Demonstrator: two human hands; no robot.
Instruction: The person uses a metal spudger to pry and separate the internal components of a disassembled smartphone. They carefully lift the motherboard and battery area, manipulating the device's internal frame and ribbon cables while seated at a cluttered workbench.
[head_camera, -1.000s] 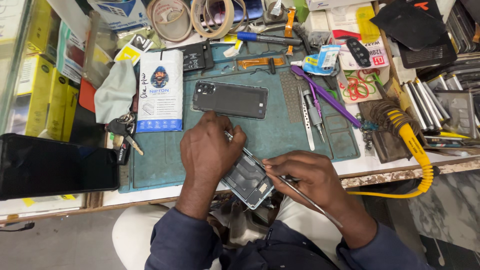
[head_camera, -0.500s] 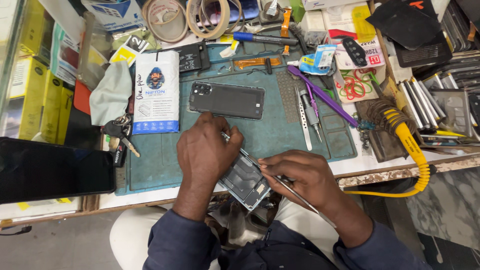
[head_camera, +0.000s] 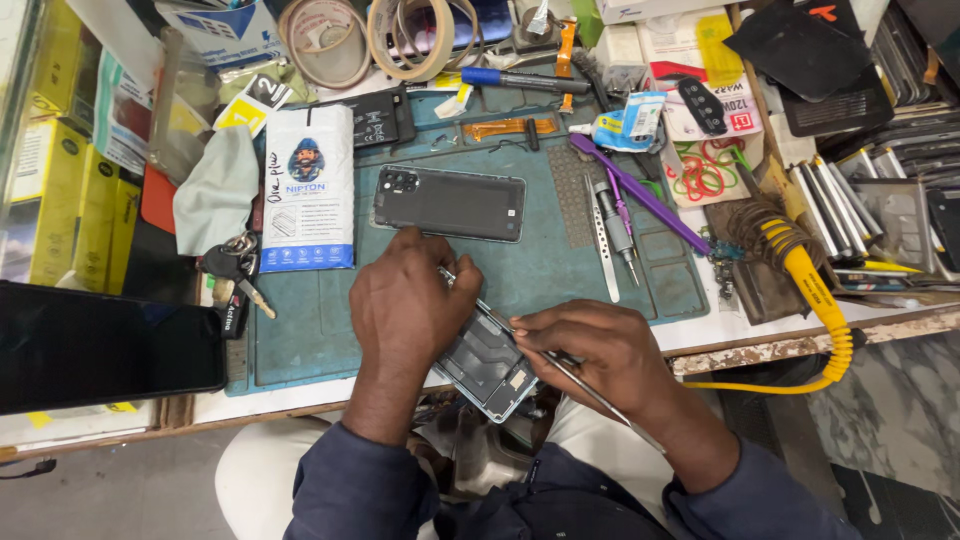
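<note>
At the far left edge of the frame stood a stack of yellow boxes (head_camera: 45, 195), and below them a large dark screen (head_camera: 105, 345) lay flat at the table's near edge. To the right of the boxes a pale green cloth (head_camera: 215, 190) lay crumpled, with a bunch of keys (head_camera: 235, 270) just beneath it. Beside the cloth a white printed packet (head_camera: 308, 190) rested on the left part of the teal work mat (head_camera: 310, 320). Two rolls of tape (head_camera: 375, 35) sat at the upper centre of the frame.

In the middle of the mat lay a dark phone back cover (head_camera: 450, 203), flat and apart from the hands. Below it, the left hand (head_camera: 405, 310) was closed over the upper left end of an opened phone body (head_camera: 490, 365), gripping it at the near edge of the mat, lower centre of the frame. The phone body was tilted, its lower end overhanging the table edge above the lap. The right hand (head_camera: 600, 355) was closed on a thin metal tool (head_camera: 590, 390), whose tip met the phone body near its right side; the exact contact point could not be made out.

Right of the back cover lay metal tweezers (head_camera: 598, 235) and a purple pry tool (head_camera: 640, 195) set diagonally. Red and green rubber bands (head_camera: 705, 170) lay further right. A yellow coiled cable (head_camera: 815, 300) ran down the right side of the table. Flat phone parts (head_camera: 850, 205) were stacked at the right edge.
</note>
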